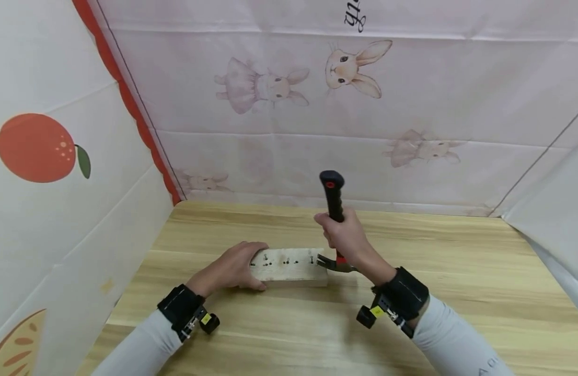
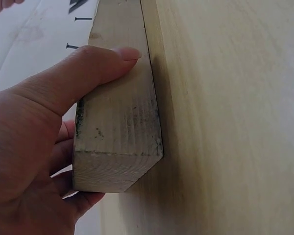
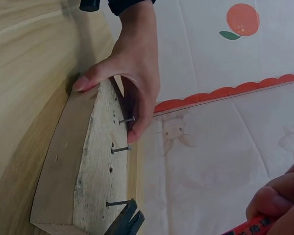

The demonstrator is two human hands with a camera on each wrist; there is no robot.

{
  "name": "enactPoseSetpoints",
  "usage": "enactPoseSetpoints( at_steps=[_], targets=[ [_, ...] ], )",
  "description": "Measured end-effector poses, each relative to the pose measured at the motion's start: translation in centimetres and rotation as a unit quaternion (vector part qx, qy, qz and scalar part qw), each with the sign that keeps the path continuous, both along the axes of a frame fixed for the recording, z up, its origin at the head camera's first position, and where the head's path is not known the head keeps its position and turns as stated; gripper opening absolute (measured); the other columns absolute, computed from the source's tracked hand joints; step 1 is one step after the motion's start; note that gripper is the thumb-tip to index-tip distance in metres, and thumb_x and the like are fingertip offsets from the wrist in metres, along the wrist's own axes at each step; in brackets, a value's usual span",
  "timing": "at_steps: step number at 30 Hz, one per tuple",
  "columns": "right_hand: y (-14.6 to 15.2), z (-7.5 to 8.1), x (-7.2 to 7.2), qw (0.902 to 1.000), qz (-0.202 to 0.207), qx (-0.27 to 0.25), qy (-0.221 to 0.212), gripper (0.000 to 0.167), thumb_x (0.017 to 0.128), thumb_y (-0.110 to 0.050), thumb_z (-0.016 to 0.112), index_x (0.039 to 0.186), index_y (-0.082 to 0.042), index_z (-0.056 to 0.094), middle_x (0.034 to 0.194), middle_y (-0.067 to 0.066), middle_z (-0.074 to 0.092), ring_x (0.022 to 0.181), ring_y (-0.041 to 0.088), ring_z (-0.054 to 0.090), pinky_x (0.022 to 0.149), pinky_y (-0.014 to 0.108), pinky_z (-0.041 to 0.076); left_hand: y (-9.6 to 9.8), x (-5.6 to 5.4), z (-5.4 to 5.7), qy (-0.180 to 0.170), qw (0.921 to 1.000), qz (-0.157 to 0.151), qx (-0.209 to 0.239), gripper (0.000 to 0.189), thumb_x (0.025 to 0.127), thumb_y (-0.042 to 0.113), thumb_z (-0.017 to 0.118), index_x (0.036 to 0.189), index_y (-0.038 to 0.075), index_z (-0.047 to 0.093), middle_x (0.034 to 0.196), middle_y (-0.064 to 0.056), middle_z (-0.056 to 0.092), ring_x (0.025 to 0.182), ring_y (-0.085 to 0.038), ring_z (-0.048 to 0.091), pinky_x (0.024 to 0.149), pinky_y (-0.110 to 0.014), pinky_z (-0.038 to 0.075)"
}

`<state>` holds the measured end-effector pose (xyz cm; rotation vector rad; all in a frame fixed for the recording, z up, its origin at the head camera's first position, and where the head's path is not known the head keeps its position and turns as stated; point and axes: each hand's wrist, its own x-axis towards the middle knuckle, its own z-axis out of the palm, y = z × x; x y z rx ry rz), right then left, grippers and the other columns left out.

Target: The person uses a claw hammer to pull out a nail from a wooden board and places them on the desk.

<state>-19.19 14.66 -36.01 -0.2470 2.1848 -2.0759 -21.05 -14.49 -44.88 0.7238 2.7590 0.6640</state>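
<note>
A pale wooden block (image 1: 293, 279) lies on the table, with several dark holes and three nails sticking up from its top face. My left hand (image 1: 237, 265) grips its left end, thumb on the near side and fingers round the far side, as the left wrist view shows. My right hand (image 1: 347, 235) holds a claw hammer (image 1: 335, 196) by its black and red handle, butt end up. The hammer's claw (image 3: 125, 220) is at the rightmost nail (image 3: 118, 203); whether it touches the nail's head I cannot tell. Another nail (image 3: 121, 149) stands mid-block, and one (image 3: 127, 120) is near my left fingers.
The wood-grain table (image 1: 458, 292) spreads around the block. A pink cloth with printed rabbits (image 1: 270, 156) hangs behind it. White cloth with fruit prints (image 1: 82, 219) hangs along the left, and plain pale cloth (image 1: 552, 209) on the right. Both wrists wear black straps with small cameras.
</note>
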Motion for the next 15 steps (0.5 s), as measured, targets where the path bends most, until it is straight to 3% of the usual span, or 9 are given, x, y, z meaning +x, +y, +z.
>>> enactPoseSetpoints(
  at_steps=[7,15],
  targets=[
    [-1.5,-0.2,-1.0,0.9950,-0.006,0.099,-0.005,0.043,0.101,-0.028,0.059,0.063,-0.010,0.048,0.051,-0.004,0.037,0.042,0.016,0.033,0.045,0.028,0.028,-0.1,0.1,0.0,0.003,1.0000,0.001,0.005,0.095,0.065,0.041,0.098,0.145,0.011,0.057,0.131,-0.003,0.066,0.108,-0.017,0.058,0.089,-0.036,0.052],
    [-2.7,-0.3,-1.6,0.9926,-0.011,0.120,-0.010,0.043,0.100,-0.026,0.059,0.062,-0.011,0.046,0.050,-0.004,0.035,0.041,0.015,0.032,0.043,0.028,0.027,-0.2,0.2,0.0,0.005,1.0000,0.000,-0.001,0.095,0.067,0.042,0.098,0.146,0.012,0.056,0.128,-0.001,0.066,0.102,-0.014,0.057,0.083,-0.034,0.051]
  ],
)
